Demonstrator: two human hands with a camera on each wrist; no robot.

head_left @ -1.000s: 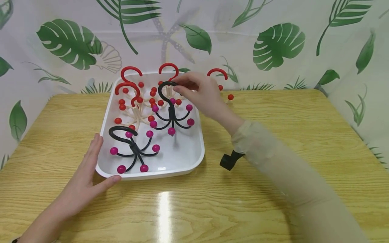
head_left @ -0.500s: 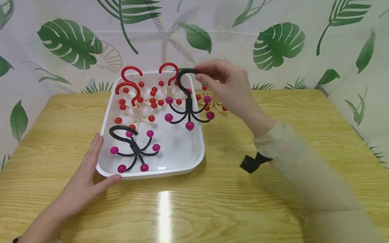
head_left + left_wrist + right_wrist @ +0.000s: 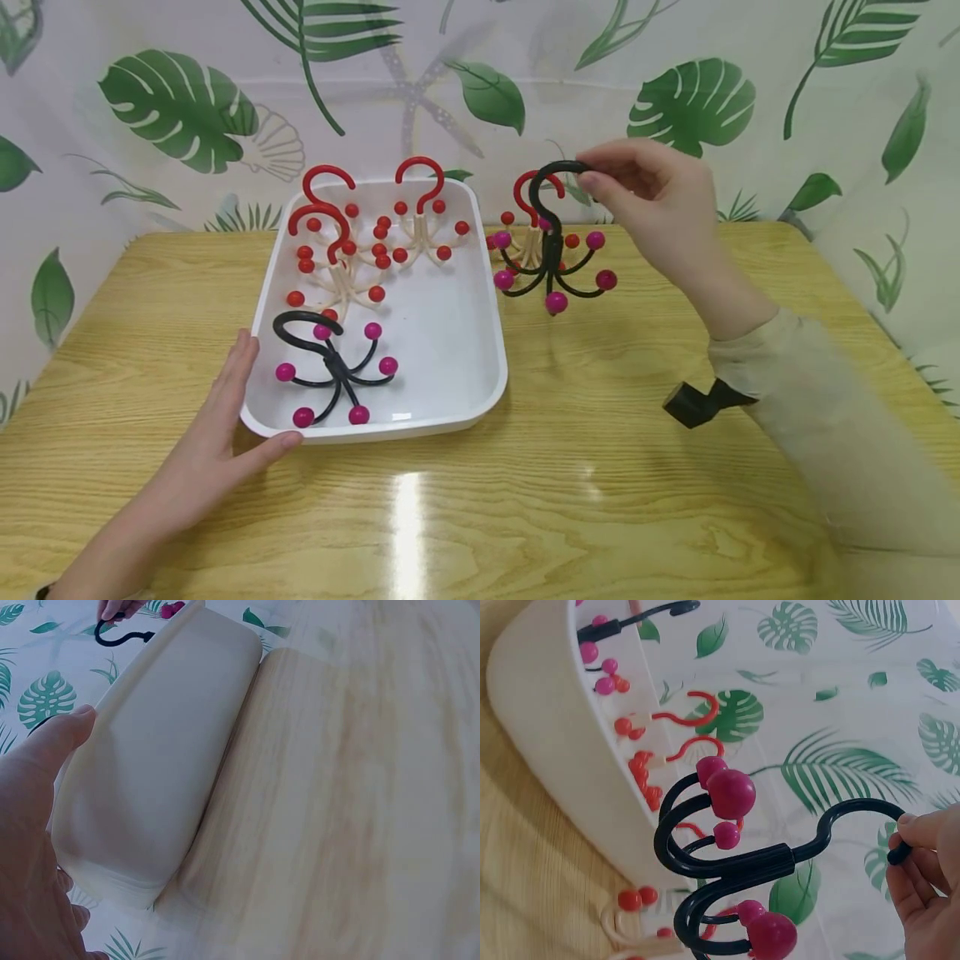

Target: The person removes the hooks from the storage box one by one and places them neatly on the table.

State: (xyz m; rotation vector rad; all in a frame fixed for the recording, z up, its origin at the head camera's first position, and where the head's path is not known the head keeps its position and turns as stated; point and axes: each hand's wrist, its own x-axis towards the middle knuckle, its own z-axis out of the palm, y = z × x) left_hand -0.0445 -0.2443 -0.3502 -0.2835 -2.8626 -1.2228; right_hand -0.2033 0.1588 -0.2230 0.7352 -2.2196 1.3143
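My right hand [image 3: 656, 200] pinches the tip of a curved hook on a black multi-arm hanger [image 3: 552, 250]. This hanger hangs upright to the right of the white tray [image 3: 491, 358], its curved arms tipped with magenta balls. Close up in the right wrist view, the thumb and fingers hold the hook's end [image 3: 862, 806]. My left hand [image 3: 198, 454] rests against the tray's near left corner, fingers along its left side and thumb at the front rim. A second black hanger [image 3: 335, 362] lies in the tray beside that hand.
In the tray's back part sit several beige hangers with red hooks and red balls, one of them a beige hanger [image 3: 422, 229] at the back right. Another beige hanger [image 3: 532, 242] stands on the table [image 3: 600, 500] behind the held one. A leaf-patterned cloth [image 3: 555, 58] backs the table.
My right hand has carried the black hanger rightward, from over the tray to beyond its right rim. My left hand stays at the tray corner.
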